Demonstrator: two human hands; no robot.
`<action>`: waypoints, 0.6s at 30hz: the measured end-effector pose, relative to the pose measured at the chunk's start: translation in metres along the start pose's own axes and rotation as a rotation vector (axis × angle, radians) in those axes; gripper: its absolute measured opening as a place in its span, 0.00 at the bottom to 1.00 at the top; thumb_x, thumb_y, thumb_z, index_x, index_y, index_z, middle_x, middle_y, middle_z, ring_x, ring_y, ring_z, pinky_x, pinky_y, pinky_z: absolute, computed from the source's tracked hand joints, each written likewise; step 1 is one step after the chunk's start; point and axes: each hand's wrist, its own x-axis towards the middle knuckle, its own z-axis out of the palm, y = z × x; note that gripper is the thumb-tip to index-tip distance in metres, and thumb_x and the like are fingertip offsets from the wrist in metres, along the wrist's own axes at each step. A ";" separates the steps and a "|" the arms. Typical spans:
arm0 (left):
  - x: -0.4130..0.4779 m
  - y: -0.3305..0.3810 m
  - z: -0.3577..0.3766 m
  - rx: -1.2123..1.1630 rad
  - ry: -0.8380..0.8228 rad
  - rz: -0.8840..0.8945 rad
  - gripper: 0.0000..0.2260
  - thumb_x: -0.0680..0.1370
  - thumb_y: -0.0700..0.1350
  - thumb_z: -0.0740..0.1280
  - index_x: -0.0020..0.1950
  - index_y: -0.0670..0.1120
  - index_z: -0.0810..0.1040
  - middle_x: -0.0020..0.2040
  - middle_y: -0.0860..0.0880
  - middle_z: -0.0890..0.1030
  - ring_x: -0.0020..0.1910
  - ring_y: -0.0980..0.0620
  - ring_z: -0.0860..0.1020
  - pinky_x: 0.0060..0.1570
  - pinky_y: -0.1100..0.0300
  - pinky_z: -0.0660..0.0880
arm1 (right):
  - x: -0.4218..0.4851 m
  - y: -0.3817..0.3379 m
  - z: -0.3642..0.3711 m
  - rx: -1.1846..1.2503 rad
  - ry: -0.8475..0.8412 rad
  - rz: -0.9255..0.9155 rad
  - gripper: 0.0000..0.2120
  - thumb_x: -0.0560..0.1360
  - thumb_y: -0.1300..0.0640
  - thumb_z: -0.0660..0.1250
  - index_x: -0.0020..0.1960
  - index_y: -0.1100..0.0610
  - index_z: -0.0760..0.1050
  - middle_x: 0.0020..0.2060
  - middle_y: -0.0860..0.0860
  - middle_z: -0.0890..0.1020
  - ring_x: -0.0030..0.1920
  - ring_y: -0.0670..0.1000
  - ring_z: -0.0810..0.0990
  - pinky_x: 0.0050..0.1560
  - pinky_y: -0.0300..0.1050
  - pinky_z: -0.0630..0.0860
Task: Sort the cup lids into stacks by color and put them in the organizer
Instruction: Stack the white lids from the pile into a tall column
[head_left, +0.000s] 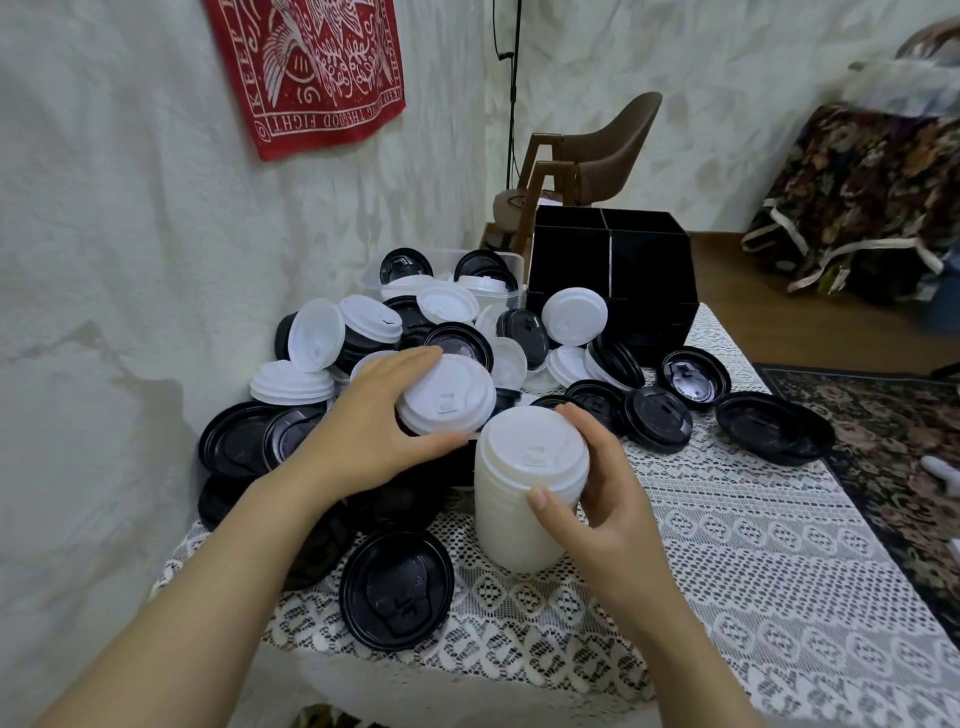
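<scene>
A tall stack of white lids (522, 499) stands on the lace tablecloth (753, 561) in the middle. My right hand (602, 499) grips its top from the right, thumb on the front rim. My left hand (379, 431) holds a short stack of white lids (447, 397) just left of and above the tall stack. Behind lies a mixed pile of black and white lids (447, 327). The black organizer (618, 280), with its dividers, stands at the back right of the pile.
A clear plastic tub (374, 275) holding lids sits behind the pile by the wall. Loose black lids (769, 426) lie to the right, and one black lid (397, 590) lies near the front edge. A brown chair (602, 150) stands beyond the table.
</scene>
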 end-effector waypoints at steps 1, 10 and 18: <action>-0.002 0.005 -0.002 -0.075 0.039 -0.021 0.42 0.61 0.69 0.73 0.70 0.53 0.70 0.66 0.64 0.67 0.68 0.64 0.65 0.70 0.62 0.60 | 0.001 0.000 0.000 0.001 0.002 -0.001 0.35 0.65 0.46 0.74 0.70 0.45 0.67 0.64 0.41 0.77 0.66 0.44 0.74 0.65 0.43 0.73; -0.012 0.055 0.003 -0.362 -0.178 0.091 0.32 0.61 0.63 0.76 0.63 0.60 0.73 0.67 0.63 0.72 0.68 0.64 0.69 0.68 0.63 0.66 | 0.002 -0.003 -0.006 0.055 -0.059 0.027 0.37 0.66 0.50 0.76 0.73 0.49 0.67 0.65 0.47 0.78 0.66 0.50 0.75 0.66 0.57 0.72; -0.015 0.061 0.014 -0.252 -0.282 0.065 0.32 0.66 0.53 0.76 0.69 0.53 0.72 0.67 0.68 0.67 0.66 0.75 0.63 0.64 0.77 0.59 | 0.003 -0.007 -0.009 0.089 -0.104 0.039 0.36 0.68 0.52 0.76 0.73 0.49 0.66 0.66 0.47 0.77 0.67 0.50 0.75 0.67 0.57 0.71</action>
